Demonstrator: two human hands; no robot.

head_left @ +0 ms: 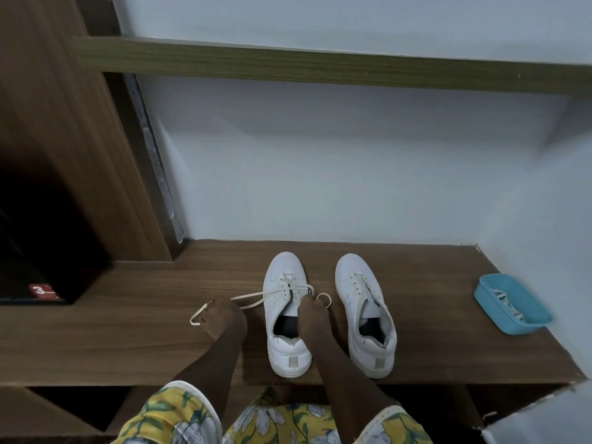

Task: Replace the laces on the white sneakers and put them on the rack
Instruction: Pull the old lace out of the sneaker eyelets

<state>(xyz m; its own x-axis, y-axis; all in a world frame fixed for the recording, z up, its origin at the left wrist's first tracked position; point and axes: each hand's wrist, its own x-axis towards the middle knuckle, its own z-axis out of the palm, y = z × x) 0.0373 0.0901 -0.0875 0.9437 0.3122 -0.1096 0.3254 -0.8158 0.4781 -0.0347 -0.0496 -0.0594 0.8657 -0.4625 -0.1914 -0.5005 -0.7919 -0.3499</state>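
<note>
Two white sneakers stand side by side on a wooden shelf (128,331), toes toward the wall. The left sneaker (286,318) has a cream lace (246,298) loosened across its eyelets. My left hand (221,318) grips one end of that lace, pulled out to the left of the shoe. My right hand (312,310) pinches the other end, which loops at the shoe's right side. The right sneaker (365,315) keeps its lace threaded and nobody touches it.
A blue plastic tray (490,291) holding more laces sits at the shelf's right end by the wall. A green-brown upper shelf (288,64) runs overhead. A dark cabinet opening (38,245) with a red sticker lies to the left.
</note>
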